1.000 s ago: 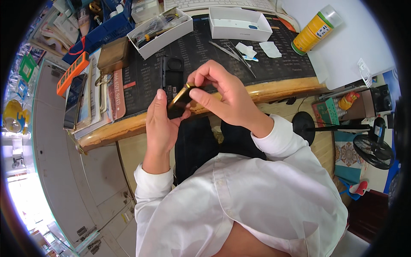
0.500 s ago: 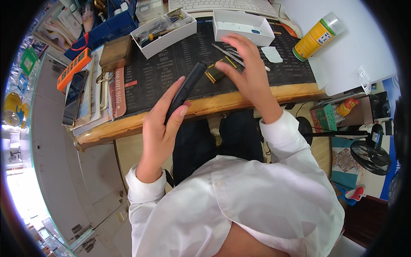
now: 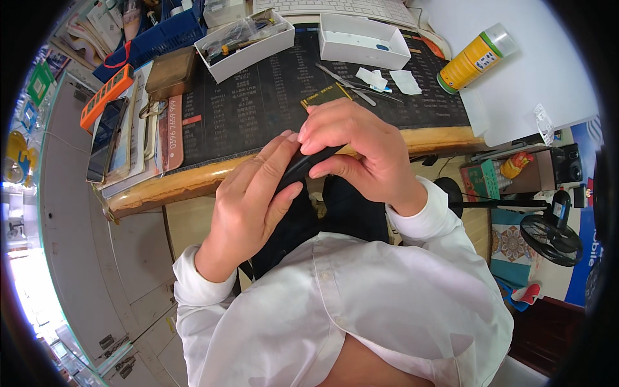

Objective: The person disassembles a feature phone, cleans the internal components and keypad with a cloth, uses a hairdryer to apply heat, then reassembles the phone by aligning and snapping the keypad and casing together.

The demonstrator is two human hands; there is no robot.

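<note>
A slim black slab that looks like a mobile phone (image 3: 300, 168) is held in front of the table's near edge. My left hand (image 3: 245, 190) grips its left end, thumb below and fingers along the top. My right hand (image 3: 364, 151) is closed round the other end, with its fingers over the top and its thumb underneath. Most of the slab's surface is hidden by the fingers. Just beyond my right hand lies a flat black and gold piece (image 3: 325, 95), partly covered by it. Thin metal tweezers (image 3: 345, 80) lie behind that piece.
White paper scraps (image 3: 406, 82) lie near the tweezers. Behind stand a white box of small parts (image 3: 248, 58) and another white box (image 3: 364, 51). A yellow spray can (image 3: 474, 61) is at right. At left are a brown box (image 3: 169, 72), an orange meter (image 3: 108, 97) and a dark phone (image 3: 106, 142).
My right hand has come down and left from above the table and closed on the slab. The slab has tilted flatter and moved nearer. A second paper scrap now lies by the tweezers.
</note>
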